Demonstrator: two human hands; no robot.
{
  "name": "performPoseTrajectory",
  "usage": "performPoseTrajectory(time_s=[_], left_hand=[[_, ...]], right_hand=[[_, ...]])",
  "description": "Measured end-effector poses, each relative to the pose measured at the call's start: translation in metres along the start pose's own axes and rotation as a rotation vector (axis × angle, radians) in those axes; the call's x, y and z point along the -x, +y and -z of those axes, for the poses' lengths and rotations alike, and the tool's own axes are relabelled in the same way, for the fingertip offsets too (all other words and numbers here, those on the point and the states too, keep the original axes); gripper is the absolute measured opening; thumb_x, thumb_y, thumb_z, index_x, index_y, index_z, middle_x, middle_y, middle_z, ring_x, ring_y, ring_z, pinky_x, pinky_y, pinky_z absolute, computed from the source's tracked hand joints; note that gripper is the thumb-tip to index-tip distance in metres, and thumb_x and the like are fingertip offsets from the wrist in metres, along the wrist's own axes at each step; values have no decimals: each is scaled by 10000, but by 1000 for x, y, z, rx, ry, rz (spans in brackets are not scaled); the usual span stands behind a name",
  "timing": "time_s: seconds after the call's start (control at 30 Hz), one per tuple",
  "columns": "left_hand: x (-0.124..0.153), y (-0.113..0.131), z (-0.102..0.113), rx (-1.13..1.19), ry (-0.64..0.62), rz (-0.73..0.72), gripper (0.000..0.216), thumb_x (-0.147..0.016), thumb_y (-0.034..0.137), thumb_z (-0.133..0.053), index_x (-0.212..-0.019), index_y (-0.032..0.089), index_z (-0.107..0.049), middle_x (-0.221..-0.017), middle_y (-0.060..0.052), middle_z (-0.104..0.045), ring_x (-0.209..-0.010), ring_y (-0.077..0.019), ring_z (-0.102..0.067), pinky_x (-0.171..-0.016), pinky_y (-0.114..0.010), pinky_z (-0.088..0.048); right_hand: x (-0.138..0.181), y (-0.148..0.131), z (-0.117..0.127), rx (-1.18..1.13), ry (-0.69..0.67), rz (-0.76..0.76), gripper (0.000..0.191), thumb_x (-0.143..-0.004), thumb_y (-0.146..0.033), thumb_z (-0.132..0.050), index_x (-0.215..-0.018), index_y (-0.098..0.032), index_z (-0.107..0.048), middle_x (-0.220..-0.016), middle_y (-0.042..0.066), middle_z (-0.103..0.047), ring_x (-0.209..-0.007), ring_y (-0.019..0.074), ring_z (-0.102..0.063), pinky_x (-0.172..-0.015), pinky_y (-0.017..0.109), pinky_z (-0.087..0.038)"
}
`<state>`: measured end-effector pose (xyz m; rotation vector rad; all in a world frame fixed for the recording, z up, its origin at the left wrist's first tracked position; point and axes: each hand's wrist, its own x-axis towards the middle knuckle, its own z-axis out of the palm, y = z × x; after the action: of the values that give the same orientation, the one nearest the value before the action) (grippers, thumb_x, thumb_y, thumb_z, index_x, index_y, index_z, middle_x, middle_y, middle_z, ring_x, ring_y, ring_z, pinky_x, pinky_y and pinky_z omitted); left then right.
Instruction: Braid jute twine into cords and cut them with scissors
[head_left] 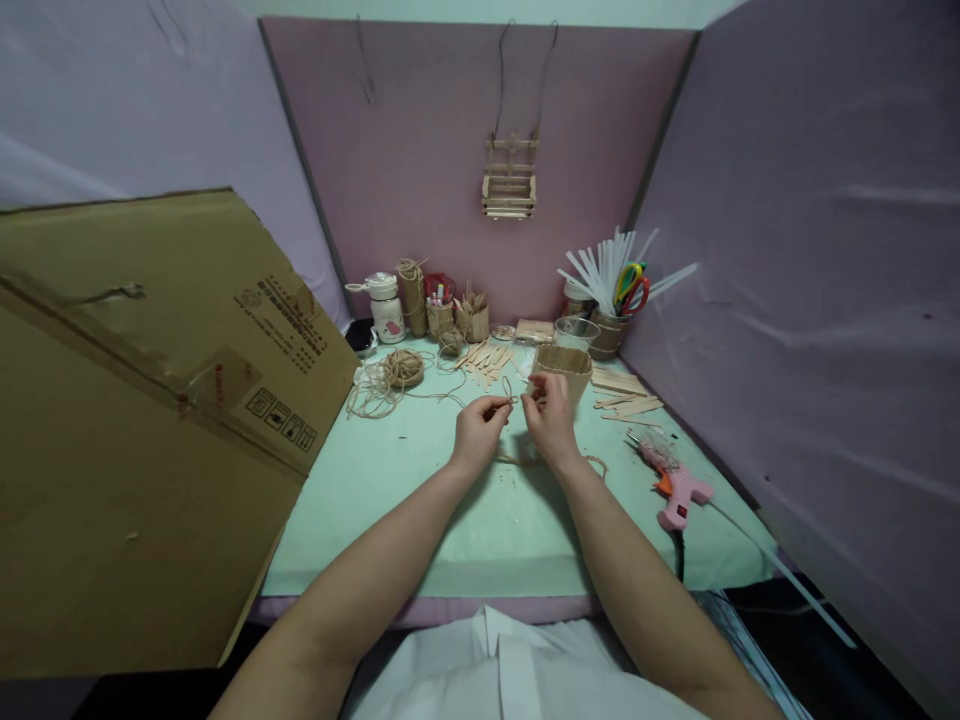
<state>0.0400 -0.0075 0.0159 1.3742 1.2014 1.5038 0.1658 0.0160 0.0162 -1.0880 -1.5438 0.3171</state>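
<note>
My left hand [478, 428] and my right hand [550, 418] meet over the middle of the green table [420, 500], both pinched on a thin piece of jute twine [508, 393] that forms a small loop between them. More twine trails under my right wrist. Just behind my right hand stands a small box made of wooden craft sticks [561, 368]. A ball of twine [403, 367] with loose coils lies to the left of my hands.
A pink glue gun [675, 485] lies at the right with its cord running off the table. Loose craft sticks [624, 392], jars, a cup of white straws and scissors [616, 285] line the back. A large cardboard sheet [142, 400] leans at the left.
</note>
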Motion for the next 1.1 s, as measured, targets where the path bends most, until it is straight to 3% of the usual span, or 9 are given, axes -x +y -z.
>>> performPoseTrajectory(time_s=[0.13,0.23,0.33,0.5,0.6,0.77,0.93,1.0,1.1], left_hand=[[-5,-7,4,-114,49,-72,149,-738,236,-596,-812,149,-691,-724,-35,-639,-643,-114,-547,-639,-243,-430],[-6,-10,5,-147,57,-92,141,-746,218,-587,-811,156,-695,-745,-40,-645,-691,-125,-557,-672,-247,-431],[-7,-12,5,-162,47,-109,132,-742,206,-591,-803,155,-698,-770,-47,-651,-721,-134,-567,-698,-256,-436],[-8,-13,4,-154,13,-85,143,-738,189,-593,-827,151,-699,-817,-64,-662,-744,-141,-577,-723,-275,-450],[-7,-13,3,-173,-19,-83,152,-738,163,-576,-826,149,-699,-814,-64,-661,-745,-141,-577,-728,-279,-449],[-5,-10,1,-127,-85,-50,140,-706,129,-580,-779,146,-699,-760,-49,-663,-726,-134,-568,-710,-266,-441],[-3,-3,-3,123,-123,220,198,-678,145,-614,-854,133,-704,-737,-44,-669,-605,-101,-539,-633,-258,-434],[-2,0,-5,250,-162,326,251,-641,128,-646,-885,136,-703,-795,-54,-681,-628,-96,-556,-660,-261,-443],[0,3,-6,381,-198,373,312,-582,84,-681,-887,140,-707,-846,-58,-686,-705,-101,-584,-744,-274,-455]], right_hand=[[4,-12,2,11,-161,227,182,-834,-184,-458,-972,-216,-572,-1021,85,-476,-854,177,-529,-735,319,-456],[4,-14,2,41,-183,265,119,-849,-230,-483,-836,-214,-599,-912,71,-526,-875,196,-522,-773,337,-437],[1,-12,0,-22,-150,129,132,-824,-286,-528,-739,-203,-588,-800,51,-559,-795,187,-523,-731,329,-423],[0,-4,-6,-446,-195,-419,223,-708,-409,-612,-693,-195,-555,-572,-27,-488,-522,114,-419,-520,266,-346],[0,-3,-8,-603,-192,-595,268,-616,-420,-676,-667,-193,-543,-525,-54,-449,-474,85,-371,-477,243,-300],[0,-6,-7,-641,-122,-651,271,-561,-393,-701,-625,-189,-534,-554,-45,-491,-483,73,-378,-473,234,-300],[-3,-6,-2,-646,-164,-645,283,-580,-416,-708,-652,-186,-560,-581,-39,-514,-514,74,-402,-500,226,-323],[-5,-4,0,-665,-184,-656,311,-573,-438,-723,-668,-185,-568,-601,-35,-518,-542,79,-430,-514,222,-338],[-6,-4,3,-680,-182,-686,353,-549,-464,-741,-694,-188,-575,-617,-31,-521,-568,89,-454,-522,221,-354]])
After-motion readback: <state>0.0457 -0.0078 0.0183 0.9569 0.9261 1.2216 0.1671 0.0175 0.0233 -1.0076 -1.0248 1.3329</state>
